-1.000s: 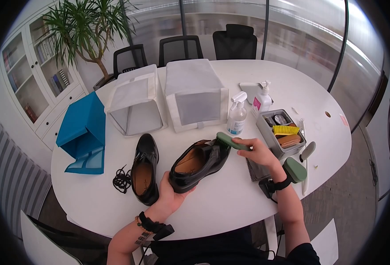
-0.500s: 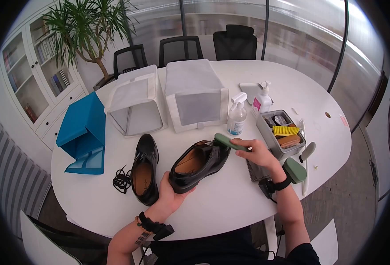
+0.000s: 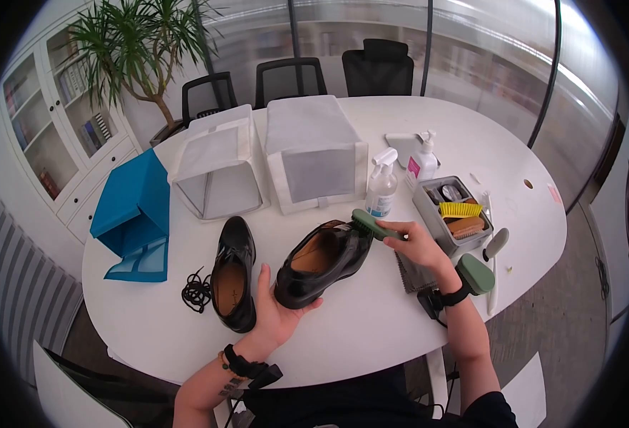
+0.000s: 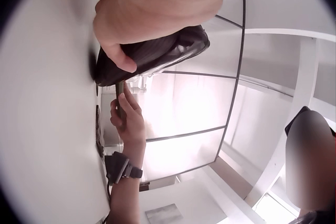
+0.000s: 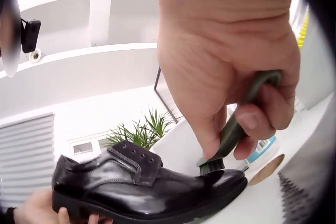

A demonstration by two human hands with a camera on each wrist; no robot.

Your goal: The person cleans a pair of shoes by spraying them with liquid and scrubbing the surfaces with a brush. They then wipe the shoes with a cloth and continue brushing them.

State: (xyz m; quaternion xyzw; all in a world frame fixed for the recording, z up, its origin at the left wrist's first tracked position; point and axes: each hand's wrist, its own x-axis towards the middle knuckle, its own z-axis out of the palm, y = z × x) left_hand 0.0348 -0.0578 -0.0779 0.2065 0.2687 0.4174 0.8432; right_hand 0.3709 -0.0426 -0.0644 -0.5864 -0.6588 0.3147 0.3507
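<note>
A black leather dress shoe (image 3: pixel 329 257), its eyelets unlaced in the right wrist view, is held by the heel in my left hand (image 3: pixel 280 317). The fingers curl under its sole while the thumb stands away from the shoe's side. My right hand (image 3: pixel 420 246) pinches a green shoe brush (image 5: pixel 231 137) by its handle. The dark bristles (image 5: pixel 212 167) touch the top of the toe. To the left, the matching black shoe (image 3: pixel 234 278) stands on the white table, beside a bundle of black laces (image 3: pixel 197 290).
A grey box (image 3: pixel 428 214) of brushes, a spray bottle (image 3: pixel 382 189) and a pump bottle (image 3: pixel 423 160) stand right of the shoe. A grey cloth (image 3: pixel 413 274) lies under the right forearm. Two pale fabric boxes (image 3: pixel 314 128) and a blue box (image 3: pixel 133 200) line the left and back.
The brush shifted slightly left along the toe, then back right. My left thumb has come away from the shoe's side, and the shoe has turned a little.
</note>
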